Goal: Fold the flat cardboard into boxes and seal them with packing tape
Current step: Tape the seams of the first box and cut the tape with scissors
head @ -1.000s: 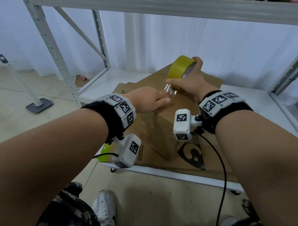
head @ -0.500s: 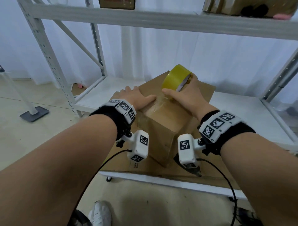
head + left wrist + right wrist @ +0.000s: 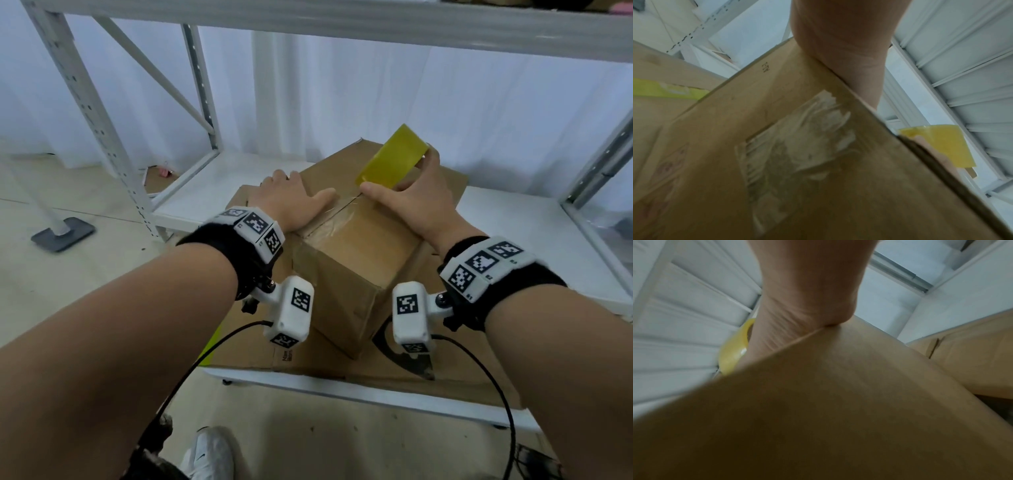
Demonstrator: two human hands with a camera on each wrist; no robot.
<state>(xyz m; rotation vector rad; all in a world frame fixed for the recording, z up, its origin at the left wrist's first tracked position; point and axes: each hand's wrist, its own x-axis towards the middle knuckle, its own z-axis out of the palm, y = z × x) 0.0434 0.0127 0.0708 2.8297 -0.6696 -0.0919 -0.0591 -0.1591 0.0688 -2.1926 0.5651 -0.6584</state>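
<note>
Two hands on top of one folded-up box (image 3: 346, 274), which sits on a pile of flat cardboard (image 3: 329, 359) on the bottom white shelf (image 3: 513, 219) of a metal rack. Going left to right: off on the floor there's a grey stand base (image 3: 63, 233), then one of the rack's perforated uprights (image 3: 92, 113). The left hand (image 3: 291, 202) lies flat on the box's left top flap, fingers straight, thumb pointing in toward the middle seam, so its grip is open and just pressing down. Clear tape (image 3: 337, 222) already runs shiny along that seam between the two thumbs. The right hand (image 3: 414, 202) has its grip closed round a yellow tape roll (image 3: 394, 157), thumb out front near the seam and fingers curled behind the roll, which stands tilted over the far end of the box. From the left wrist view you can see a torn patch (image 3: 797, 146) on the box's side.
</note>
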